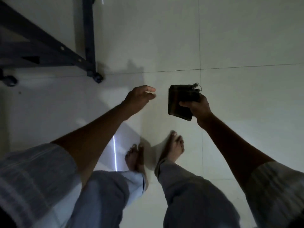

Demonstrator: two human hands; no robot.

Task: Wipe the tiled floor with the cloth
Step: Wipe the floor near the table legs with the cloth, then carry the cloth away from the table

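Note:
A dark cloth [180, 100], folded into a thick square with a frayed corner, hangs in the air above the pale tiled floor [246, 38]. My right hand [197, 106] is shut on its lower right edge. My left hand [139, 97] reaches forward to the left of the cloth, apart from it, fingers loosely spread and holding nothing. I am standing; both hands are well above the tiles.
A dark metal frame [49, 45] on small castor wheels [97, 78] stands at the upper left. My bare feet [174, 146] are on the tiles below the hands. Grout lines cross the floor, and a bright strip of light [115, 153] reflects near my left foot.

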